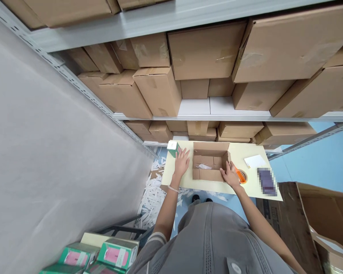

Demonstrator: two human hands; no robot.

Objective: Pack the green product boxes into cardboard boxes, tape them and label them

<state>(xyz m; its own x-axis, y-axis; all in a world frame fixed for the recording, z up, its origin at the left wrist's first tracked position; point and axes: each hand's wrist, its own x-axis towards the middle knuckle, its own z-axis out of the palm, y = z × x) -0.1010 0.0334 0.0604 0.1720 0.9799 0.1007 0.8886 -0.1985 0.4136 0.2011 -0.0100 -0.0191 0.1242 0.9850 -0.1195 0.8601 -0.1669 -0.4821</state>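
An open cardboard box (208, 174) stands on the pale yellow table, with a small white piece of paper or plastic (204, 166) on its bottom. My right hand (230, 176) holds the box at its front right corner, thumb over the edge and fingers along the right side. At the table's far left corner is a small green and white box (173, 148). My left hand (182, 163) is against its right side with fingers spread; whether the fingertips press on it I cannot tell. An orange tape dispenser with a tape roll (241, 176) lies just right of my right hand.
On the table's right lie a white card or pad (255, 161) and a blurred dark item (267, 182). Shelves full of cartons (157, 91) rise behind. Paper strips (154, 194) litter the floor; green boxes (117, 253) sit lower left, a large open carton (326, 205) at right.
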